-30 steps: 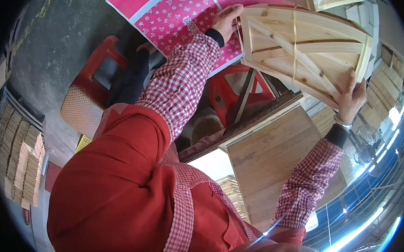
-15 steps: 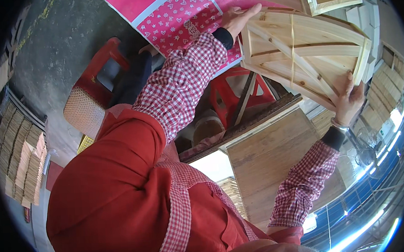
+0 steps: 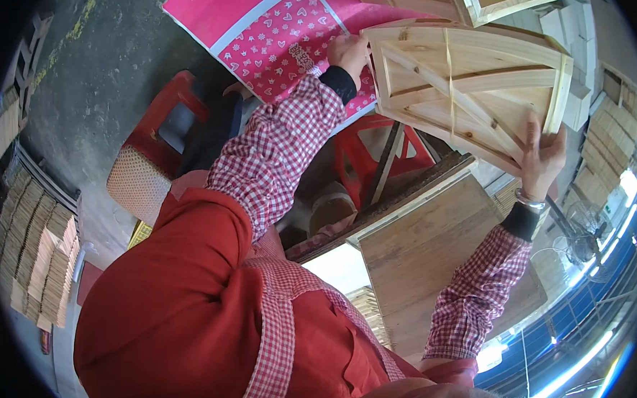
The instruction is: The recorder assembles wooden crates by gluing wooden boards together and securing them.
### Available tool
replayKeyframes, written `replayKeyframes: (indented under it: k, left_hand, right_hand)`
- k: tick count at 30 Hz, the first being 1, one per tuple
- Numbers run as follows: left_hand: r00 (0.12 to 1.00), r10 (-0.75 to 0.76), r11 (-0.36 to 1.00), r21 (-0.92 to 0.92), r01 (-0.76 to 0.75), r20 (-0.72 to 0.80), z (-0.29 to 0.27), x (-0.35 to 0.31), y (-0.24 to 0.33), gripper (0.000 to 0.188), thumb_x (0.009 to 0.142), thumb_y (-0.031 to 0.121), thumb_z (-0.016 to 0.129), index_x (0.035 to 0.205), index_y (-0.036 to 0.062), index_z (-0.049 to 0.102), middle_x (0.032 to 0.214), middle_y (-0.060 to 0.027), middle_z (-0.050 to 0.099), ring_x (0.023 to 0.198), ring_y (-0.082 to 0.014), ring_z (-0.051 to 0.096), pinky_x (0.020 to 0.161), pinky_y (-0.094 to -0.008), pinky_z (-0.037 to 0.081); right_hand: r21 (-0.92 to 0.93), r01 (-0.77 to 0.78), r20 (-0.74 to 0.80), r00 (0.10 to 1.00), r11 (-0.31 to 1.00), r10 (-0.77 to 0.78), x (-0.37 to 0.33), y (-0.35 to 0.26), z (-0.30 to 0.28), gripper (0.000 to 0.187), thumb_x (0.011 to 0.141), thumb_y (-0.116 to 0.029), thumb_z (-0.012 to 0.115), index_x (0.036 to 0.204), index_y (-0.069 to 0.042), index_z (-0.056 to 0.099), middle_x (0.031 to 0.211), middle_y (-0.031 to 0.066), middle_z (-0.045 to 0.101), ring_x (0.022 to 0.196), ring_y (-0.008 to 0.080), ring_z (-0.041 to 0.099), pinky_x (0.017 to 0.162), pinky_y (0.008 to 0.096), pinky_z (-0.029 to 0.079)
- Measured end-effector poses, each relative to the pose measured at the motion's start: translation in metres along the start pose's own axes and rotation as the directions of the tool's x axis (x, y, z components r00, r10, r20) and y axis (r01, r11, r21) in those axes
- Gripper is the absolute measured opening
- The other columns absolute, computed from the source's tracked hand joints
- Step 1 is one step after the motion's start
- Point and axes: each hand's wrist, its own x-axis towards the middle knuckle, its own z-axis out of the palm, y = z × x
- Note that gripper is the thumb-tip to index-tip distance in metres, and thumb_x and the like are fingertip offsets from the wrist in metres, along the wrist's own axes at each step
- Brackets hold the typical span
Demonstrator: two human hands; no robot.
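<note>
A pale wooden frame panel (image 3: pixel 498 61) with a diagonal brace and a crosspiece lies in front of me at the upper right. A thin yellowish band (image 3: pixel 449 66) runs round its middle. My left hand (image 3: pixel 349 55) is closed at the panel's left end, its fingers partly hidden near the upper corner. My right hand (image 3: pixel 541 153) grips the lower right corner, with a finger or thumb on the face and the rest along the edge. Just beyond lies another wooden frame (image 3: pixel 470 0), partly out of view.
A pink patterned sheet (image 3: pixel 267 47) covers the surface beyond my left hand. Below are a red stool (image 3: pixel 374 156) and a brown board (image 3: pixel 429 244). A red chair (image 3: pixel 160 128) stands at left, near stacked wooden pieces (image 3: pixel 36 242). A fan (image 3: pixel 584 243) is at right.
The panel has shifted a little to the left with my right hand. My left hand's fingers, stretched out over the corner before, are now curled in at the panel's end.
</note>
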Motion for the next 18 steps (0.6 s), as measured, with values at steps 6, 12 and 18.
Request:
replayKeyframes:
  k: [6,12,18]
  left_hand:
    - [0.993,0.095,0.965,0.251,-0.075,-0.071,0.001,0.013,-0.01,0.012,0.084,0.012,0.07,0.089,0.0039,0.062,0.07,-0.0019,0.058,0.057,-0.0101,0.053,0.049,-0.0206,0.04]
    - [0.999,-0.032,0.965,0.258,0.041,-0.039,-0.005,0.007,0.002,0.012,0.085,0.014,0.07,0.088,0.0055,0.062,0.074,-0.0034,0.059,0.064,-0.0103,0.056,0.052,-0.0214,0.041]
    - [0.995,0.101,0.958,0.269,-0.097,-0.001,-0.009,0.009,-0.012,0.021,0.084,0.018,0.067,0.096,0.0011,0.066,0.085,-0.0066,0.067,0.081,-0.0163,0.062,0.071,-0.0305,0.048]
  right_hand:
    - [0.014,-0.041,0.033,0.999,0.999,0.04,-0.004,0.0,0.007,0.03,0.08,-0.024,0.079,0.083,-0.002,0.059,0.053,-0.0043,0.04,0.048,0.0049,0.031,0.042,0.0243,0.025]
    - [-0.075,-0.012,-0.021,1.0,0.997,0.011,-0.009,-0.011,0.02,0.035,0.075,-0.023,0.083,0.077,-0.002,0.055,0.052,-0.0022,0.039,0.048,0.0072,0.031,0.043,0.0254,0.03]
    - [-0.022,-0.043,-0.055,0.998,0.999,0.042,-0.014,-0.012,0.031,0.036,0.075,-0.024,0.083,0.075,-0.002,0.055,0.05,0.0009,0.039,0.047,0.0093,0.032,0.043,0.0275,0.032]
